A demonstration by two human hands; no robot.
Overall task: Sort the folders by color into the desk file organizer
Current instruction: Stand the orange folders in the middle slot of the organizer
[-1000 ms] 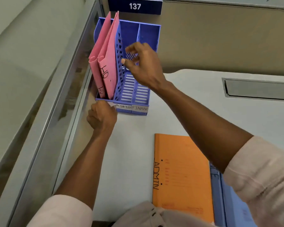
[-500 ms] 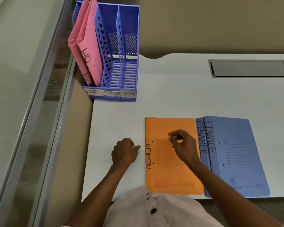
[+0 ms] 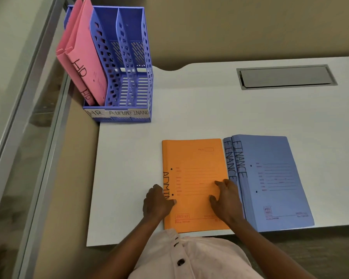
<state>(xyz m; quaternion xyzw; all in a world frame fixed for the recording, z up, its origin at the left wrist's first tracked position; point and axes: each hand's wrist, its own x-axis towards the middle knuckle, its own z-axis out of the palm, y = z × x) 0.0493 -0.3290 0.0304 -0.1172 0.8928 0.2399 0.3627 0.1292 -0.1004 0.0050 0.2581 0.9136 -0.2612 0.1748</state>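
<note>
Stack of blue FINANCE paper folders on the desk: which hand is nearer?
Right. The right hand rests at the right edge of the orange ADMIN folder, beside the blue folder stack; the left hand touches that folder's left edge, farther away.

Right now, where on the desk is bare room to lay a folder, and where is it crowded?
Bare: desk between the organizer and the orange folder; between the cable hatch and the blue folders; left of the orange folder. Crowded: the front edge, with left hand and right hand on that folder.
</note>
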